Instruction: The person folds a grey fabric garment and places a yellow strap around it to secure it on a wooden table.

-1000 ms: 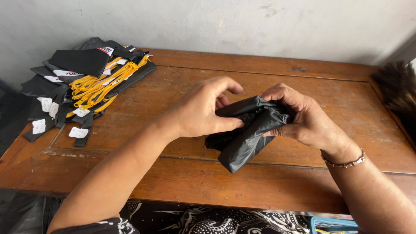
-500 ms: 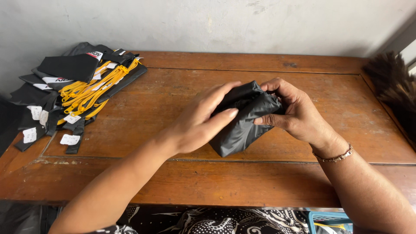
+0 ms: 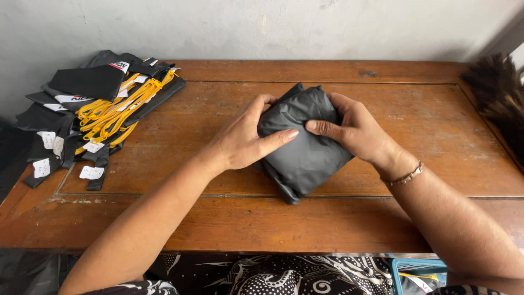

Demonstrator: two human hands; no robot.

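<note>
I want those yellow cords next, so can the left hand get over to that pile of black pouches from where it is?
Probably yes: the left hand rests on the grey bundle, and bare table lies between it and the pile.

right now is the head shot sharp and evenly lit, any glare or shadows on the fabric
Head view: sharp throughout, no motion blur on the left hand or right hand; soft, even daylight, no glare; the folded dark grey fabric shows only gentle crease shading and a faint shadow on the wooden table; slight wide-angle bowing at the table's edges.
</note>
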